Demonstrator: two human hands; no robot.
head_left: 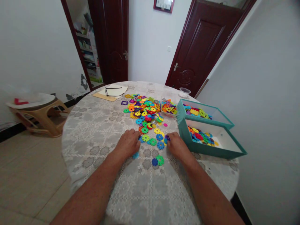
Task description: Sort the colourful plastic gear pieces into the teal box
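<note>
Beyond the fingers (136, 140), dark-red doors (199, 47) are set beside a white wall (147, 47), where a framed picture (163, 5) is hung; far left of them, tiled floor (35, 165) is seen.

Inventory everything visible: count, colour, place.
table: one, grey patterned cloth, centre
boxes: two, teal, tabletop right
tub: one, clear, beside boxes
bowl: one, clear, tabletop back
plastic pieces: countless, multicoloured, on table, in boxes and tub
papers: count unclear, pale, tabletop back left
glasses: one pair, black, on papers
stool: one, tan, left
doors: two, dark red, background
shelves: several, white, upper left
picture frame: one, red, top centre
switch: one, white, above table
left hand: one, bare, beside blue piece
right hand: one, bare, at purple piece
</note>
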